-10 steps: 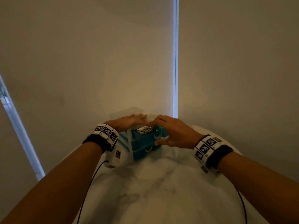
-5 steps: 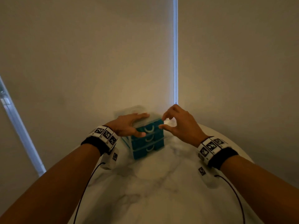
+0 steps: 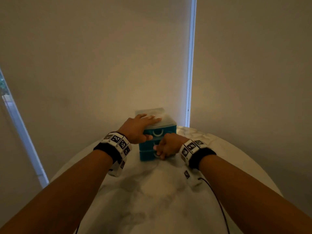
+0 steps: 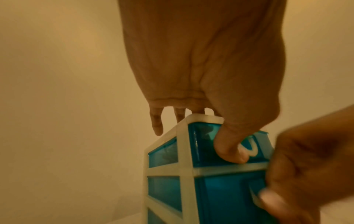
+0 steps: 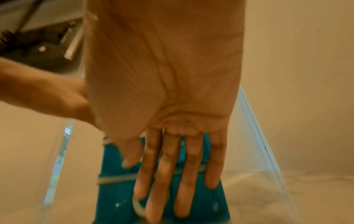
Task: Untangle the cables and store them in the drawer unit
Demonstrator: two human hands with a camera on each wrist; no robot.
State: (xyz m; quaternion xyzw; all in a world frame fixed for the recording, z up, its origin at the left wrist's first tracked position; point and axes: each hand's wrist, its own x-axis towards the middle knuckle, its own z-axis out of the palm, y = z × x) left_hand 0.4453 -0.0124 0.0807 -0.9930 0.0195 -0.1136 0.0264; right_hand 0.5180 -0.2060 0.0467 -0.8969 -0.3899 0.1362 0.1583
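Note:
A small drawer unit (image 3: 166, 130) with a whitish frame and three teal drawers stands at the far edge of the marble table (image 3: 160, 203). All three drawers look closed, and no cable shows. My left hand (image 3: 143, 126) lies flat on the unit's top, its thumb (image 4: 228, 150) against the top drawer's front beside the white handle. My right hand (image 3: 166, 146) is in front of the lower drawers. Its fingers (image 5: 159, 181) reach down straight over the teal fronts, their tips at a white handle (image 5: 137, 207). That view is blurred.
Beige roller blinds hang close behind the unit, with a bright gap (image 3: 190, 65) between them. The round table's edge curves off on both sides. Thin black camera leads (image 3: 217, 200) trail from my wrists over the tabletop.
A second ago the top drawer stood open with a cable bundle inside; now it is closed. My left hand has moved onto the unit's top. My right hand rose, then dropped to the lower drawers.

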